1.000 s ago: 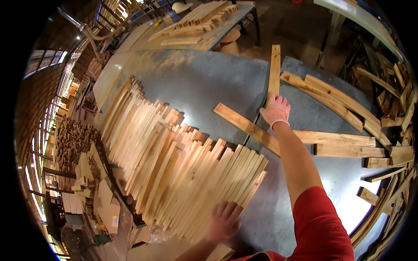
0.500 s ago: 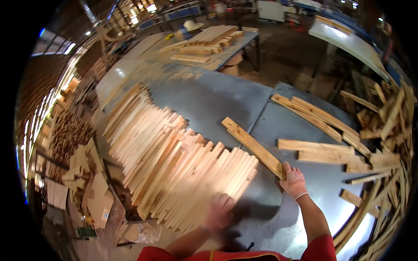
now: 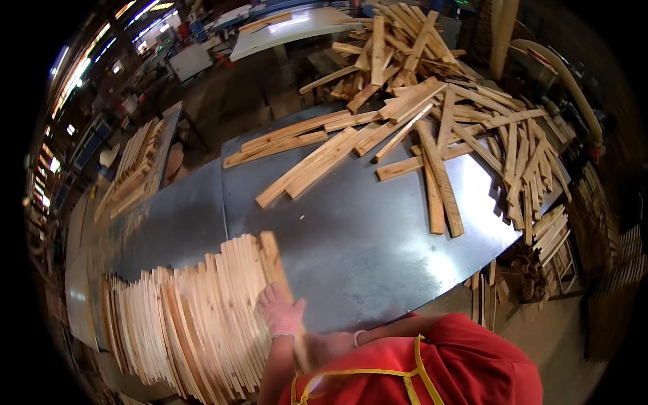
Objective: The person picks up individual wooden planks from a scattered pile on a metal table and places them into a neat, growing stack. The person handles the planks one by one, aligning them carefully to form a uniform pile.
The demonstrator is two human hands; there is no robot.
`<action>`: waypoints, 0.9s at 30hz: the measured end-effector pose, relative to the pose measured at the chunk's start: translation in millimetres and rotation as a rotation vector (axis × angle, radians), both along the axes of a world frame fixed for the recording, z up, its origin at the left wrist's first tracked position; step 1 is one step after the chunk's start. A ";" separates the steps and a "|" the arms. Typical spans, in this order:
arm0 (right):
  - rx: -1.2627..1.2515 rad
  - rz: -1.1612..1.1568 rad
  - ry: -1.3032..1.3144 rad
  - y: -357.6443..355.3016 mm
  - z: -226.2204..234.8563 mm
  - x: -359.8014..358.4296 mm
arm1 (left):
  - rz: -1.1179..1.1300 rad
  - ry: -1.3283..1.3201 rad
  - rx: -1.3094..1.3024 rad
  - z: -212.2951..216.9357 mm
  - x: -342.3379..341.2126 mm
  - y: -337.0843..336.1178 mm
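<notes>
At the near edge, a red garment (image 3: 466, 361) with yellow trim marks the operator's position. The right grip (image 3: 329, 347) is located at the near end of the end board (image 3: 271, 260), to the right of it; it is blurred, and whether it is closed on the board cannot be told. The left grip (image 3: 280, 310) lies palm down across the same board farther along, thumb set apart toward the right; whether it clamps the board or only rests on it cannot be told.

The end board lies at the right end of a row of boards (image 3: 216, 304), its far end tilted slightly left. The row occupies the near left of the grey worktop (image 3: 351, 263), pieces side by side, with uneven far ends.

Beyond a bare stretch of metal, toward the right, two crossing planks (image 3: 439, 179) point toward the near side. Left of these, a pair of parallel planks (image 3: 307, 165) lies at a slant. Loose planks (image 3: 523, 145) overlap at the right end. At the far left, a second worktop (image 3: 167, 142) carries stacked wood (image 3: 138, 158). Farther back stand a heap of planks (image 3: 405, 54) and a white table (image 3: 297, 30).
</notes>
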State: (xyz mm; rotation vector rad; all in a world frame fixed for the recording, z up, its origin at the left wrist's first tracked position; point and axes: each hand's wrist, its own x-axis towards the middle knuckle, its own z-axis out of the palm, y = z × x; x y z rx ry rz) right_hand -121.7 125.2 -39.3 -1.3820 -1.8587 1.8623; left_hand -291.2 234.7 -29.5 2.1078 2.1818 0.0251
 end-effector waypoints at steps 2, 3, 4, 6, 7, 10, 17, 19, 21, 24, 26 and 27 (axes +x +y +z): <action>0.044 0.026 -0.015 44.5 3.3 46.7 | -0.018 -0.040 -0.146 31.4 5.5 -0.1; 0.097 -0.002 -0.062 71.2 20.3 74.5 | -0.051 -0.043 -0.022 12.7 -10.0 -12.9; 0.146 -0.037 -0.114 98.2 37.2 103.9 | -0.041 0.022 0.033 -1.4 -16.0 -15.2; 0.873 -0.582 -0.347 144.8 -47.8 218.0 | -0.049 0.141 0.143 -16.5 -4.5 -9.5; 0.374 -0.623 -0.464 177.0 35.1 251.7 | -0.011 0.158 0.095 -16.9 -9.0 -23.1; 0.772 -0.970 -1.047 204.9 30.0 404.5 | 0.038 0.224 0.080 1.9 36.7 -7.7; 0.142 -0.901 -0.886 229.4 23.1 431.9 | 0.435 0.253 -0.099 -3.2 33.8 14.4; 0.099 -0.919 -0.717 231.5 22.5 412.0 | 0.346 0.402 -0.004 -8.4 48.5 13.0; 0.136 -0.938 -0.518 220.5 17.9 390.4 | 0.121 0.343 0.178 -29.5 68.1 9.2; 0.154 -0.872 -0.186 187.7 9.3 361.4 | -0.075 0.015 -0.219 28.6 207.0 53.7; 0.008 -0.880 0.190 169.9 -13.8 353.7 | 0.022 -0.520 -0.396 16.2 251.0 55.4; -0.103 -0.913 0.289 168.7 -3.6 343.6 | 0.124 -0.770 -0.537 9.3 263.5 56.9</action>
